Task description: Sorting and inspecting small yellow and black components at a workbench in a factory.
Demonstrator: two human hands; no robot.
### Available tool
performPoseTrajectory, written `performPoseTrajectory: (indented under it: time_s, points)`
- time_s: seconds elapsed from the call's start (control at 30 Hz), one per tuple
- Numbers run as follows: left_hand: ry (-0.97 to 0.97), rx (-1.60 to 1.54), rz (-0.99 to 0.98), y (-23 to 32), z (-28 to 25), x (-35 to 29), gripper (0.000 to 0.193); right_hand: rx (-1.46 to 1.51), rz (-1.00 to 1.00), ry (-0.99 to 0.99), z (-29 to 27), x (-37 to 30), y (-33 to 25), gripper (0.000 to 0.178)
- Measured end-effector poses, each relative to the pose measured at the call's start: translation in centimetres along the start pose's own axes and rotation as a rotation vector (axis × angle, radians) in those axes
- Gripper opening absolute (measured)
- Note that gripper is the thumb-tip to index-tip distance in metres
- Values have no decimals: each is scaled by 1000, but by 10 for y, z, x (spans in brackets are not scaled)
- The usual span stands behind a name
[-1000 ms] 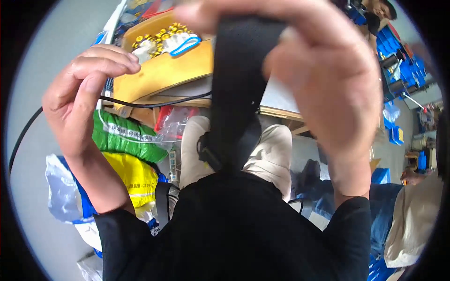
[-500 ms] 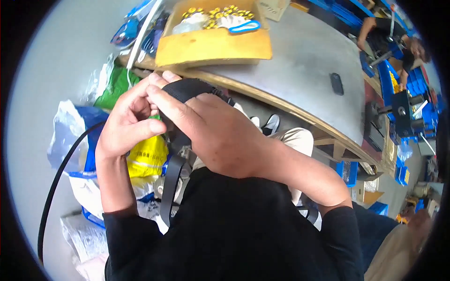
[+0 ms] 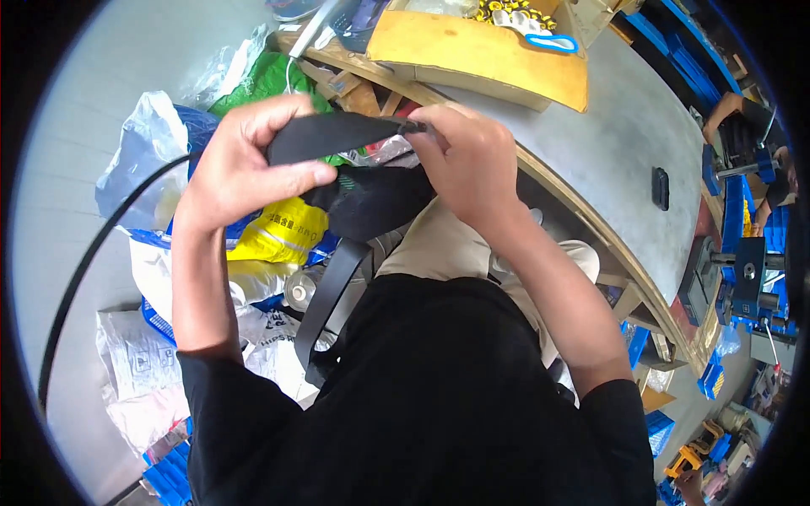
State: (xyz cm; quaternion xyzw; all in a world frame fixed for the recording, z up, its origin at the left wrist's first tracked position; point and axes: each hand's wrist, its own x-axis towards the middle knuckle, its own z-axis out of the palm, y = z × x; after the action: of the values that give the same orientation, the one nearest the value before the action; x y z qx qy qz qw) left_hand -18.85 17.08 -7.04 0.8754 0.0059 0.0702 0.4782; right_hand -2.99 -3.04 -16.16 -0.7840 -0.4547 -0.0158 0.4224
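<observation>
Left hand closed around one end of black strap, thumb pressed on top, fingers curled beneath. Right hand pinches opposite end, fingertips pressed together on strap edge. Strap stretched flat between both grips, raised above lap. Further strap length hangs below grip in loop toward floor. Yellow bag below left grip. Grey table beyond right grip, cardboard box on it.

Strap spans between 2 hands, table right.
</observation>
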Motion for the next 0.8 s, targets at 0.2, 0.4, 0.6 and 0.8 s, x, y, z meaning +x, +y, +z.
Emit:
performPoseTrajectory:
  time_s: [0.2, 0.4, 0.6, 0.8]
  points:
    - [-154, 192, -75, -12, 10, -40, 26, 122, -340, 122, 21, -32, 17, 34]
    - [-345, 392, -236, -45, 33, -74, 18, 255, -264, -376, 68, -86, 22, 31]
    - [-596, 578, -320, -63, 72, -120, 27, 452, -303, -614, 103, -109, 19, 39]
    - [-573, 633, -450, -86, 126, -173, 19, 432, -420, -937, 132, -128, 25, 41]
